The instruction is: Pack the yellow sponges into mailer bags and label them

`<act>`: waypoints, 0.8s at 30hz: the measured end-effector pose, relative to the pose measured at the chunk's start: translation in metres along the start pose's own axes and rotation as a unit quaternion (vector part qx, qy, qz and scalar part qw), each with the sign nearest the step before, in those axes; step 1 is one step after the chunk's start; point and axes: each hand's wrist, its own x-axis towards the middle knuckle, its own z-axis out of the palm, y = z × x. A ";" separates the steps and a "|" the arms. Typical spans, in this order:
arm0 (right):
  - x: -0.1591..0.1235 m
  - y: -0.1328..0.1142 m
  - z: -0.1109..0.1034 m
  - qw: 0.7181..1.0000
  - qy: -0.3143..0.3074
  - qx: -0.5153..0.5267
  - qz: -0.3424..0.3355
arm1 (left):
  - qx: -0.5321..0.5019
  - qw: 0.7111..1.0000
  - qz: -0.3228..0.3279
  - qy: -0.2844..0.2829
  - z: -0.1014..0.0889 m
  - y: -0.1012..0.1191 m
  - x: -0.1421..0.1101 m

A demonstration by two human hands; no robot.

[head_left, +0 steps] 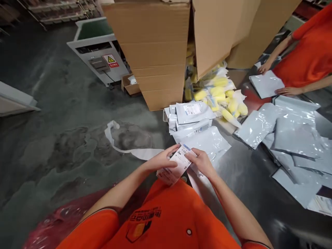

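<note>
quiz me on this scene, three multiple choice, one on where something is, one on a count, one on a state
1. Where do the yellow foam sponges lie?
A) spilling out at the foot of the cardboard carton
B) on top of the grey machine
C) on the person's lap

2. How many hands does the co-worker have on the pale mailer bag?
A) none
B) one
C) two

3. What state is the printed card in?
A) held between both hands
B) lying on the floor
C) taped to the carton

1: A, they heap against the carton's base.
2: C, both rest on the bag.
3: A, the left hand and right hand hold it.
</note>
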 end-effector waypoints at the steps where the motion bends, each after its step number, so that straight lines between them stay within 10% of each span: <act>1: -0.004 0.001 0.005 1.000 0.008 -0.009 -0.009 | 0.019 0.999 0.007 0.031 0.002 0.005 0.005; 9: -0.011 0.017 -0.012 0.986 0.126 -0.113 -0.012 | 0.146 0.988 -0.022 0.044 0.013 0.006 0.042; 13: 0.023 0.043 -0.062 0.943 0.246 -0.221 0.029 | 0.107 0.987 -0.112 -0.045 -0.017 -0.025 0.048; 17: 0.051 0.070 -0.093 0.850 0.235 -0.457 0.111 | 0.072 0.973 -0.220 -0.007 -0.063 -0.056 0.038; 20: 0.051 0.078 -0.091 0.791 0.243 -0.538 0.160 | 0.054 0.973 -0.224 0.028 -0.088 -0.059 0.022; 24: 0.049 0.080 -0.057 0.818 0.279 -0.497 0.078 | 0.004 0.977 -0.212 0.030 -0.086 -0.039 0.027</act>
